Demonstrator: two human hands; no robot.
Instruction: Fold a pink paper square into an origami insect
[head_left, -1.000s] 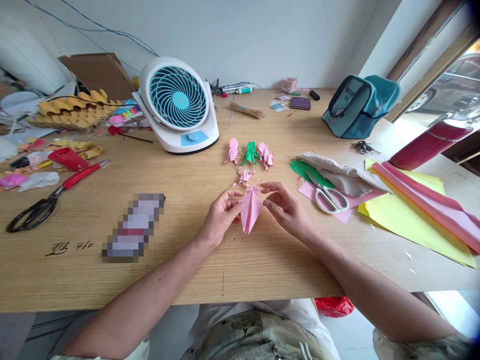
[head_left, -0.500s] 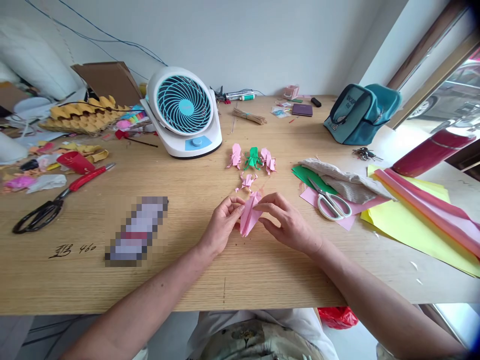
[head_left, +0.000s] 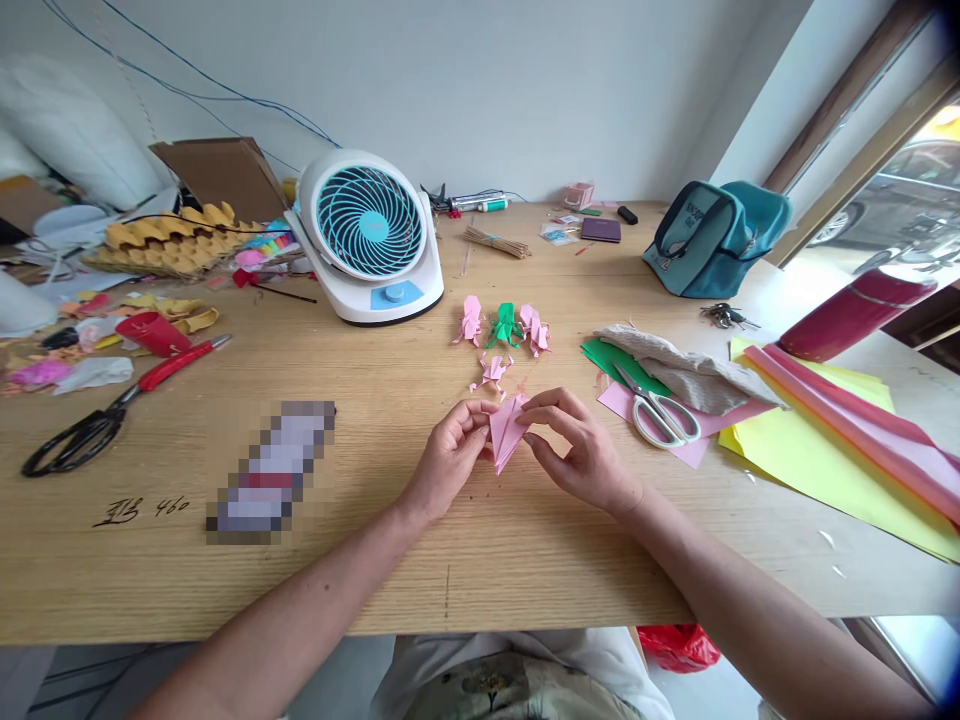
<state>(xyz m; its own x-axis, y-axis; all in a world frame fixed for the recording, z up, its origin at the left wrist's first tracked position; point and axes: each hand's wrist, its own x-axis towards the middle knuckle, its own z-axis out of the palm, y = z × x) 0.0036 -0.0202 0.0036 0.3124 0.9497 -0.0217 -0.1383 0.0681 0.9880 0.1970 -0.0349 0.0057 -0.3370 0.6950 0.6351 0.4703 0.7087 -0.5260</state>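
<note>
A: State of the hands?
B: Left hand: thumb and fingers clamped on the left edge of the folded pink paper. Right hand: fingertips at the paper's upper right edge, thumb lower and spread from them. Can't tell if it pinches a layer.
A: Where's the paper exactly?
B: Between both hands, over the near half of the table, long point toward the wearer. Can't tell if it touches the wood.
A: Looks like a flap is being worked. Tips?
B: My take: left pinch is the anchor, so no slip there. Right should take one layer only, line up edges before pressing, then crease from the point outward. Press against the wood if layers get thick. Light touch, thin points crumple.
A: Clearance?
B: Small pink figure sits just beyond the fingertips; mind the knuckles. Green figure is behind it, between two more pink ones.
A: Scissors?
B: White-handled scissors lie to the right, well apart from the paper. No need for them on a fold.
</note>
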